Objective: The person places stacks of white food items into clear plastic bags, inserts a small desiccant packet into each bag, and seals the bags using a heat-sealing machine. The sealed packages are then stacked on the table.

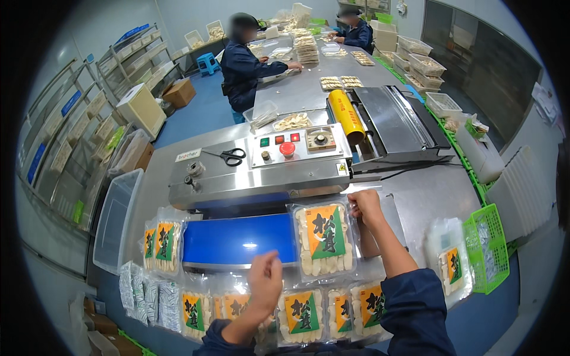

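Note:
My right hand pinches the upper right edge of a clear plastic bag of sliced mushrooms with an orange and green label. This bag stands at the right end of the blue conveyor belt, just before the steel sealing machine. Curled fingers close my left hand above the near edge of the belt; whether anything is in them is hidden. Along the near table edge lie several similar bags, among them a mushroom bag between my forearms. Further bags overlap at the belt's left end.
Silvery packets lie at the near left beside a clear tub. Black scissors rest behind the machine's left part. A green basket stands at right. Beyond the film wrapper, two people work at the long table.

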{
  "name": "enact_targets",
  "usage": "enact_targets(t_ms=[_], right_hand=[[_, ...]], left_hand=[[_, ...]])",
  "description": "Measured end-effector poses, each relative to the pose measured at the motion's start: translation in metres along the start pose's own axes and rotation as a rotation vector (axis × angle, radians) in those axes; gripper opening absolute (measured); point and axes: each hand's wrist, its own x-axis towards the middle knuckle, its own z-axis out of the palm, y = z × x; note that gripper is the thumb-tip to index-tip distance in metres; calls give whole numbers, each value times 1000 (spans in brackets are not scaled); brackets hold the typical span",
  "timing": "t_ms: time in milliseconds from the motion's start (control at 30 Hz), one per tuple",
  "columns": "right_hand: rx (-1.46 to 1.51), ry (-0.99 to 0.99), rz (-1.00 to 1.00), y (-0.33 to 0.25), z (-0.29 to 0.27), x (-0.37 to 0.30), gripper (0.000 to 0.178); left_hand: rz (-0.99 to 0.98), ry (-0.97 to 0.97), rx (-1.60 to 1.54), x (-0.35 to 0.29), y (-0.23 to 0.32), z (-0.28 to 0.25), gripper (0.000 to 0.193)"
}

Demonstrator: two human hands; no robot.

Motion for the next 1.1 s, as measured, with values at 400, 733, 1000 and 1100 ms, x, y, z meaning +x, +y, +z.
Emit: enact_targets(t_ms=[400,733,1000,1100], right_hand=[[-548,-252,-138,-20,-74,-103,26],[-691,155,-62,111,-135,-144,25],[1,-61,177,62,-161,-181,15],[45,-115,195,41,-167,-179,15]], left_hand=[[-136,-959,-129,-120,-15,47,49],[-105,-1011,16,-115,-31,83,49],[-526,-904,-433,-97,-25,96,54],[-774,-1015,-673,-60,3,98,58]])
